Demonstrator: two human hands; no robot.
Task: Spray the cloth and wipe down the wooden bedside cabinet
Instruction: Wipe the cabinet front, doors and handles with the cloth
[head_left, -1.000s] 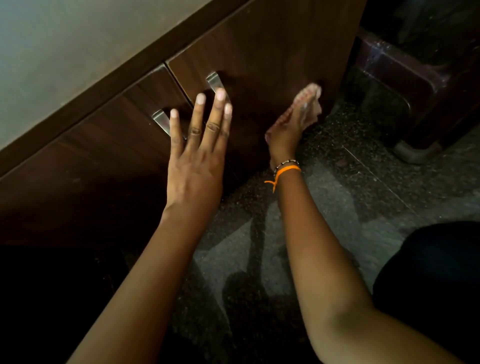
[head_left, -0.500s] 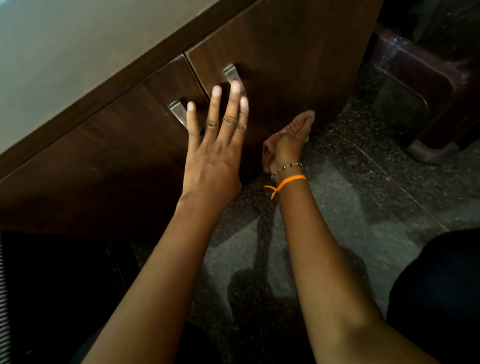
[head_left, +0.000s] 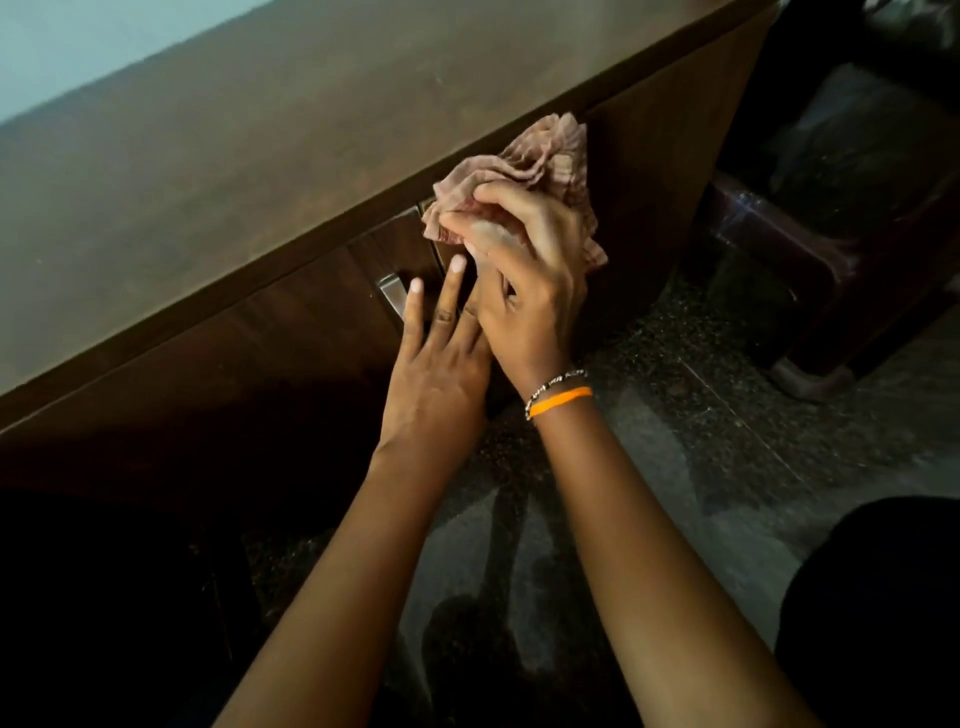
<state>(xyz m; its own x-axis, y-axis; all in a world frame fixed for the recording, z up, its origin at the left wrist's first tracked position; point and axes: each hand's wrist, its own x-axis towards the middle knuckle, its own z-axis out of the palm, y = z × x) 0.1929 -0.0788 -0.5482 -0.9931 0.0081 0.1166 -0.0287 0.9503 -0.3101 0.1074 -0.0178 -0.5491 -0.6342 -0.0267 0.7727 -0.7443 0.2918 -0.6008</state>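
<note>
Cloth (head_left: 524, 171), pinkish and crumpled, is gripped by the right hand (head_left: 524, 280) near the centre of the view, bunched up above the fingers and pressed close to the upper front edge of the wooden cabinet (head_left: 218, 171). The right fingers are curled tight around the fabric, with loose folds sticking out toward 12 o'clock and a small flap hanging at 3 o'clock of the hand. An orange band (head_left: 561, 400) and a thin beaded bracelet (head_left: 553, 383) are worn on the right wrist.

The left hand (head_left: 436, 374) is spread flat with fingers straight and held wide, nothing held in it, laid against the dark cabinet front at 7 o'clock of the right hand; its inner fingers are partly covered by the right hand. A metal handle (head_left: 392, 293) is seen just beside the left fingertips, at 10 o'clock of the left hand.

The cabinet top runs across the upper left of the view. A speckled stone floor (head_left: 727, 441) is seen below and to the right, and a dark brown plastic piece of furniture (head_left: 810, 270) stands at 3 o'clock of the cloth, well apart from it.
</note>
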